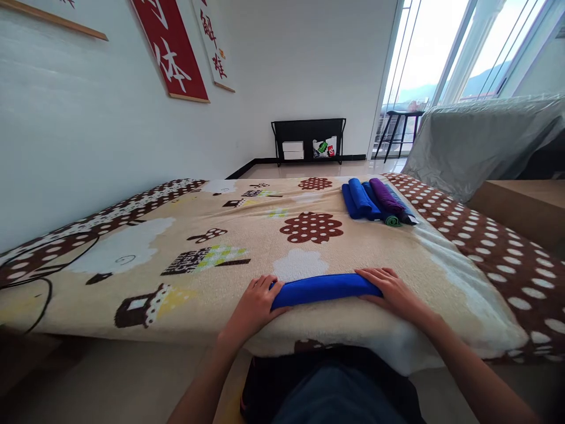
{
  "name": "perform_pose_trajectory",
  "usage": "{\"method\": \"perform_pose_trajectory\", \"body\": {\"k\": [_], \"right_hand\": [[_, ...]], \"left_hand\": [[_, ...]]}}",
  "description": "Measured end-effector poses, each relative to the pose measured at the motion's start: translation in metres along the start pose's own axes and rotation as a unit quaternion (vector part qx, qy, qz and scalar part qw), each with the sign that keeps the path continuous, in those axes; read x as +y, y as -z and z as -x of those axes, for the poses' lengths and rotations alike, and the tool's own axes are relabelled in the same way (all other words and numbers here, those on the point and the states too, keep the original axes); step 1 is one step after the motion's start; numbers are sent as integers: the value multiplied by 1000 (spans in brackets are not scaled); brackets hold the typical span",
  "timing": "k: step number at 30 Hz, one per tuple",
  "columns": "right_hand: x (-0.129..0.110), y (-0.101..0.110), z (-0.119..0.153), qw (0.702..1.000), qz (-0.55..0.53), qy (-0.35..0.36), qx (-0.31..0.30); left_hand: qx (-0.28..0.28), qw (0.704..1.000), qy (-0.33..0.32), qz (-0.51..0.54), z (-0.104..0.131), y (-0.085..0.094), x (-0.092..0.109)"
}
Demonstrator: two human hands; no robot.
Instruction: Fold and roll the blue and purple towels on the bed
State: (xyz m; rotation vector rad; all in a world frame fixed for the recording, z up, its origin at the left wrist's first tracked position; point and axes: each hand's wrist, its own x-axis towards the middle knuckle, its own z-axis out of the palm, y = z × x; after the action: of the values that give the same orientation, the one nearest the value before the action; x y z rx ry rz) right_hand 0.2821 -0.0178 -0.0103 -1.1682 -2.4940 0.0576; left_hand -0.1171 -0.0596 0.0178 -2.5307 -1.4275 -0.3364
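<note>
A long blue cloth roll (pixel 325 288) lies crosswise near the front edge of the bed, on a cream patterned blanket (pixel 247 247). Around its left end my left hand (pixel 261 301) is closed, fingers on top and thumb at the near side. My right hand (pixel 391 290) grips the right end in the same way. Farther back on the right is a pile of rolled cloths, with blue rolls (pixel 359 197), a purple roll (pixel 386 196) and a green one (pixel 392 221) side by side and partly stacked.
Brown polka-dot bedding (pixel 507 265) runs along the right side. A thin black cable (pixel 50 294) curves over the bed at the far left. Beyond the bed stand a black rack (pixel 309 129), a stool (pixel 399 123) and plastic-covered furniture (pixel 481 138).
</note>
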Motion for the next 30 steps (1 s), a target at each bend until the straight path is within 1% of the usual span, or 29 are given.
{"method": "perform_pose_trajectory", "body": {"k": [2, 5, 8, 10, 12, 14, 16, 17, 19, 21, 23, 24, 26, 30], "right_hand": [[6, 0, 4, 1000, -7, -20, -7], [12, -1, 6, 999, -15, -46, -10], [18, 1, 8, 998, -26, -58, -18], [18, 2, 9, 997, -24, -68, -20], [13, 3, 9, 997, 1, -78, 0], [1, 3, 9, 995, 48, -76, 46], [-18, 1, 5, 990, 100, -48, 87], [-29, 0, 1, 988, 121, -26, 96], [-50, -4, -8, 985, 144, 23, 89], [-67, -8, -18, 986, 139, 62, 66], [-76, -10, -28, 989, 116, 77, 47], [-77, -10, -32, 991, 103, 77, 41], [-74, -9, -36, 994, 82, 68, 33], [-56, -5, -36, 996, 69, 44, 27]], "left_hand": [[6, 1000, -1, -2, 1, 0, -3], [0, 1000, -10, 6, 2, 2, -7], [0, 1000, -17, 16, 6, 4, -16], [3, 1000, -18, 18, 10, 7, -20], [-3, 1000, -23, 14, 12, 12, -20], [-7, 1000, -19, -7, 10, 18, -12], [3, 999, 5, -42, 2, 22, 4], [13, 998, 17, -58, -3, 22, 15], [23, 997, 22, -74, -16, 20, 37], [8, 998, -10, -67, -29, 16, 56], [-16, 998, -42, -51, -38, 10, 67], [-25, 998, -49, -42, -40, 8, 69], [-29, 998, -45, -28, -40, 5, 66], [-8, 1000, -17, -19, -28, -1, 42]]}}
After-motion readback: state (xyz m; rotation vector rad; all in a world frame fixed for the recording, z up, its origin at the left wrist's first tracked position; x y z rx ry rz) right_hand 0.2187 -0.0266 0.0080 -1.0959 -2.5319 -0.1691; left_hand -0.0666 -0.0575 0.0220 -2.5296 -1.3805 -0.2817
